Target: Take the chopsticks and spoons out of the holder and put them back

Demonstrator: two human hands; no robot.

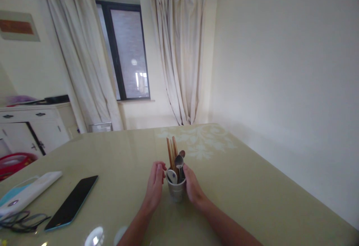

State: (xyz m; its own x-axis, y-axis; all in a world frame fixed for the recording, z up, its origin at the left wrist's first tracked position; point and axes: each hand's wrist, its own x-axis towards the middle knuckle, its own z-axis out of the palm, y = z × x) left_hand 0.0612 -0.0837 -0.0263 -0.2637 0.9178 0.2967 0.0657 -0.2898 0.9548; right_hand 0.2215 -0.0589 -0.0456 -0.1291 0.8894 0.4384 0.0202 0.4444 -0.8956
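Observation:
A grey cup (176, 191) stands upright on the table in front of me. Wooden chopsticks (171, 152), metal spoons (178, 160) and a white spoon (172, 177) poke out of its top. My left hand (156, 180) is just left of the cup, its fingers loosely extended, with a small gap between palm and cup. Along the cup's right side lies my right hand (193, 186), thumb stretched out by the rim; whether it presses on the cup I cannot tell. Some of its fingers are hidden.
Left on the green table (126, 160) lie a black-screened phone (73, 201), a long white device (33, 193) and eyeglasses (25, 221). A shiny white round object (94, 236) sits at the near edge. A wall (280, 89) runs along the right side.

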